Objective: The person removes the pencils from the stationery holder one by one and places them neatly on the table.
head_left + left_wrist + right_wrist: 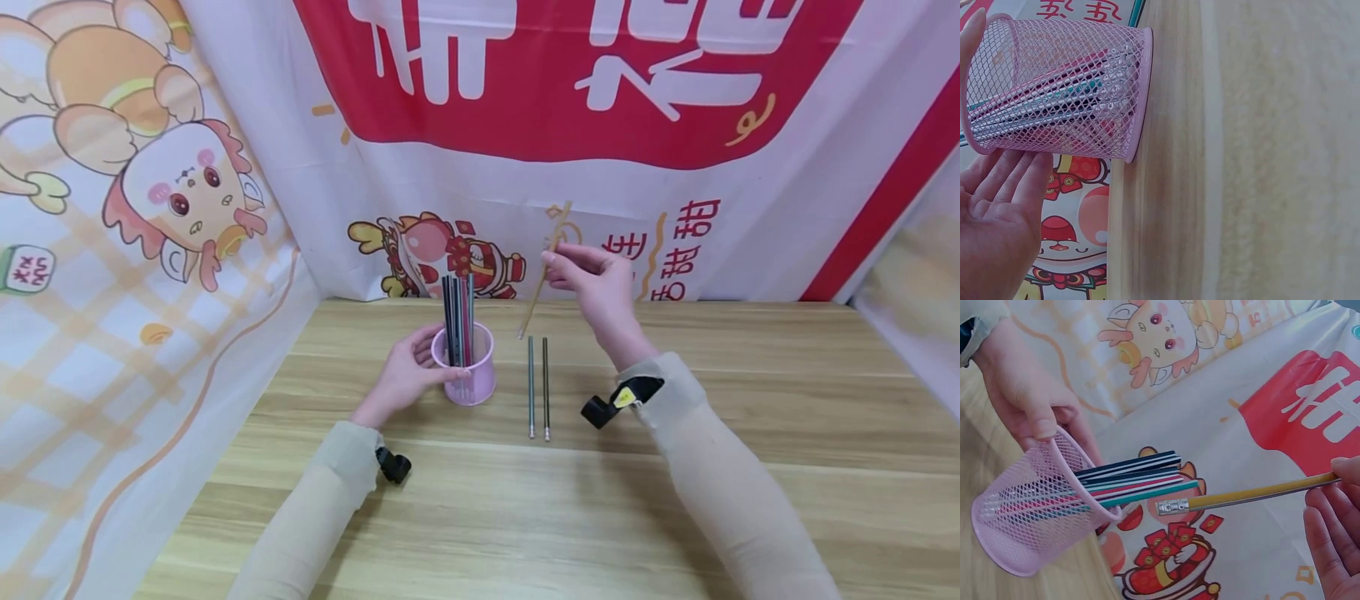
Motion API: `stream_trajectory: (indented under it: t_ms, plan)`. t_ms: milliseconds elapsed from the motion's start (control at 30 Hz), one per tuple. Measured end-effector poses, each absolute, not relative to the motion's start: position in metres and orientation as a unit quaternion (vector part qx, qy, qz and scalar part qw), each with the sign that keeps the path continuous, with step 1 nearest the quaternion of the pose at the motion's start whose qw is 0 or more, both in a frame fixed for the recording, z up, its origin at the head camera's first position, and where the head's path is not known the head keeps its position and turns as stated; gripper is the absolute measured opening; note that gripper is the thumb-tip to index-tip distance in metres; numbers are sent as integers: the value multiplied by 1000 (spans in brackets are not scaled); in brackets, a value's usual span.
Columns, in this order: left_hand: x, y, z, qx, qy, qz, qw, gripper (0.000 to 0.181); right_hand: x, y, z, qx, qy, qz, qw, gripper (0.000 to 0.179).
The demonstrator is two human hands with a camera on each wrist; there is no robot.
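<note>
A pink mesh pencil cup (483, 385) stands on the table, holding several pencils (458, 312) in black, grey, red and green. My left hand (405, 371) grips the cup from its left side, thumb across the front near the rim and fingers behind. To the right and higher up, my right hand (600, 283) pinches a yellow pencil (534, 298) near its upper end. The pencil tilts, its metal-banded eraser end (1172, 507) pointing down and towards the cup's side. Below it, a grey-green pencil (531, 387) and a dark pencil (546, 387) lie parallel on the table.
The wooden table (480, 517) reaches back to a printed cloth (420, 183) with red and white lettering and cartoon figures. Another printed cloth (150, 333) borders the left side. Each wrist carries a small black camera (600, 411).
</note>
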State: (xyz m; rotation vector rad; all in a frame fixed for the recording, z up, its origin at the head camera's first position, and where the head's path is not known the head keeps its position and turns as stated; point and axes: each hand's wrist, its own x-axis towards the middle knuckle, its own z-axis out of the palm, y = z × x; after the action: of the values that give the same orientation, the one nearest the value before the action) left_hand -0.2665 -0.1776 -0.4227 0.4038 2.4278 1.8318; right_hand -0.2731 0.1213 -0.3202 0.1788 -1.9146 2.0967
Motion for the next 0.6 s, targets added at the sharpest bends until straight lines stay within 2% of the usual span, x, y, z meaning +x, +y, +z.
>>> stream_trajectory:
  t_ms: [267, 600]
  plan:
    - [-267, -177, -422, 128, 792, 596, 38, 95, -270, 142, -317, 53, -686, 709, 152, 48]
    - [-266, -177, -421, 132, 794, 592, 37, 92, -265, 162, -322, 39, -707, 690, 148, 46]
